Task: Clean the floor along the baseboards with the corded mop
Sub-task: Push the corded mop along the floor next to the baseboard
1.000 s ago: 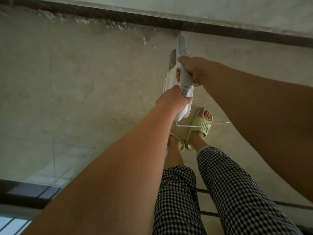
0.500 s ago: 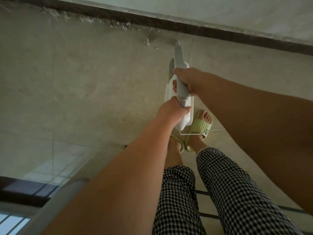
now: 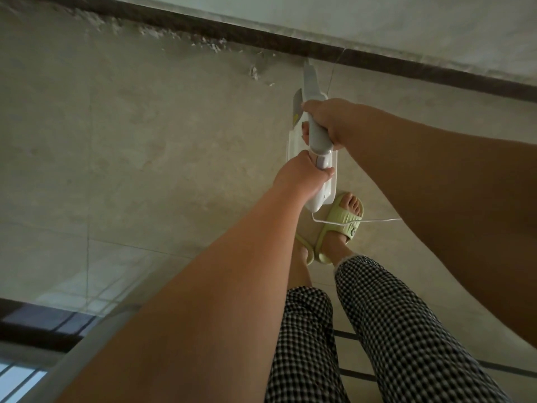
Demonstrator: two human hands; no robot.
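- Two hands are wrapped round the white corded mop, one above the other on its grey handle.
- The right hand sits higher up, fingers curled tight round the grip, with the fingertips showing on the far side of it.
- The left hand clamps the lower end of the handle, thumb laid across the front, just above the white body.
- The mop stands close in front of the person and its far end reaches to the dark baseboard; the head on the floor is hidden, so I cannot tell whether it touches the skirting.
- A thin white cord leaves the bottom of the body and runs off to the right across one green slipper.
- A second slipper is mostly hidden behind the left forearm.
- Pale crumbly debris lies along the foot of the baseboard to the left of the mop, with a few bits loose on the beige tiled floor.
- Black-and-white checked trousers fill the lower middle of the view.
- At the bottom left a grey rail crosses in front of a dark window frame.
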